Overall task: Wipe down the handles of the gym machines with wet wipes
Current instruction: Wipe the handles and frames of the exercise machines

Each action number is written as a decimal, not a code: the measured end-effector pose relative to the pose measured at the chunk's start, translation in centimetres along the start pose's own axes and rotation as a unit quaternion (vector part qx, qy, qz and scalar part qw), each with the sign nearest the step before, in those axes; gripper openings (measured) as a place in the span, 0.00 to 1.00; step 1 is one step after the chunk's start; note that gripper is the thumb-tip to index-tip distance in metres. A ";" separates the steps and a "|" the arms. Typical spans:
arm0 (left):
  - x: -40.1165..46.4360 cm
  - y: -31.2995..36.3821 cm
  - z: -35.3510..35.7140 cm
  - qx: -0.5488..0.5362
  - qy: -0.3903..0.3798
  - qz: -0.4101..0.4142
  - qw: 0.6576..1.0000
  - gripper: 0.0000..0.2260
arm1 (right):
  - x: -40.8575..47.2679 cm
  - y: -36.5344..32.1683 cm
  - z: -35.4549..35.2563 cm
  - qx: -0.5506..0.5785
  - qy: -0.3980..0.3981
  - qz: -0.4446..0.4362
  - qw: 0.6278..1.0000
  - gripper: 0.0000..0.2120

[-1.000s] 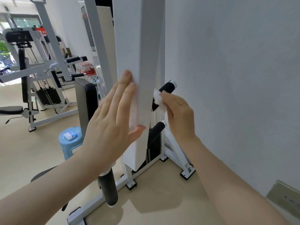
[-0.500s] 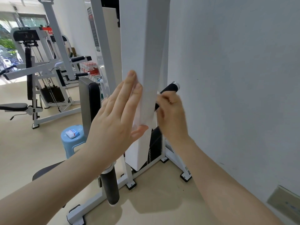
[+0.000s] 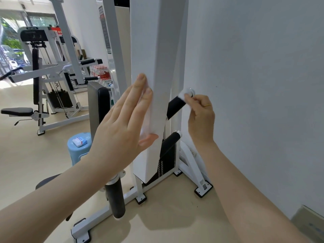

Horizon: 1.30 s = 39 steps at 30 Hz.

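the right hand (image 3: 200,118) pinches a white wet wipe (image 3: 182,95) against the outer tip of the upper handle (image 3: 176,106), right at its chrome end cap (image 3: 190,92). this handle is a black foam grip that pokes out from behind the white column (image 3: 154,67) of the machine, and its long axis runs up and to the right, toward the wall (image 3: 263,85); the rest of the grip slopes down and left from the fingers until it vanishes behind the column. so any further stroke, as i judge it, has to travel down-left along that axis, away from the wall, and only the right hand can do it, since the column stands between the grip and the other arm

the left hand (image 3: 122,127) lies flat on the near face of the column, fingers straight and together, thumb spread below, gripping nothing (it looks like a brace for balance, though that is a guess)

a second black handle (image 3: 171,141) sits just below the first, parallel to it, with its own chrome cap, untouched by either hand; it is the nearer next target for the right hand, straight down from where the wipe is now. the gap between column and wall looks tight, so the wrist may brush the wall

off to the left a pack of wipes (image 3: 79,142) rests on a blue stool (image 3: 77,153), well apart from both hands
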<state>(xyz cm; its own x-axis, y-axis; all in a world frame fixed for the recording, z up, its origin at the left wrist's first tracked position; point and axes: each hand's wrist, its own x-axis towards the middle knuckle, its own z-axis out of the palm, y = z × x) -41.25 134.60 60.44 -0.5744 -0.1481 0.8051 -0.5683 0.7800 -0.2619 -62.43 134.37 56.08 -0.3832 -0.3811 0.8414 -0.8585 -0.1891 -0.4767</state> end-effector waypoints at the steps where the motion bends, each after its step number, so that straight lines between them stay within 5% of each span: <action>1: 0.0 0.0 0.0 -0.001 0.001 0.000 1.000 0.35 | 0.2 0.1 0.0 0.006 0.018 0.038 0.999 0.16; 6: 0.1 -0.2 0.1 0.005 0.008 -0.001 1.000 0.34 | -2.2 -1.3 0.6 0.046 -0.023 -0.042 0.998 0.16; 11: 0.0 -0.4 0.2 0.003 0.014 0.003 1.000 0.33 | 0.7 -0.9 0.7 0.134 0.016 0.191 0.972 0.14; 16: 0.1 -0.5 0.2 0.005 0.023 0.009 1.000 0.33 | 0.2 -2.5 0.5 0.366 0.045 0.339 0.866 0.14; 19: 0.1 -0.6 0.3 0.002 0.024 0.009 1.000 0.33 | -0.2 -3.7 -0.1 0.335 0.022 0.215 0.917 0.16; 23: 0.2 -0.6 0.2 0.010 0.024 0.011 1.000 0.33 | -1.2 -4.2 0.9 0.154 -0.019 0.018 0.988 0.07; 27: 0.2 -0.6 0.2 0.012 0.022 0.009 1.000 0.33 | -0.3 -2.0 0.5 0.064 0.030 0.060 0.996 0.10; 34: 0.1 -0.4 0.2 0.006 0.018 0.007 1.000 0.33 | -1.6 -1.8 0.7 0.029 -0.054 -0.113 0.992 0.16; 39: 0.1 -0.3 0.1 0.006 0.015 0.005 1.000 0.34 | 1.4 0.2 1.3 0.003 0.030 0.033 0.999 0.16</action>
<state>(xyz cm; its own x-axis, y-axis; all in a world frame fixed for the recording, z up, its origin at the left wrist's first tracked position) -41.21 134.31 60.50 -0.5631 -0.1220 0.8174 -0.5694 0.7741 -0.2767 -62.73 132.58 56.83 -0.4595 -0.3386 0.8211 -0.8282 -0.1705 -0.5338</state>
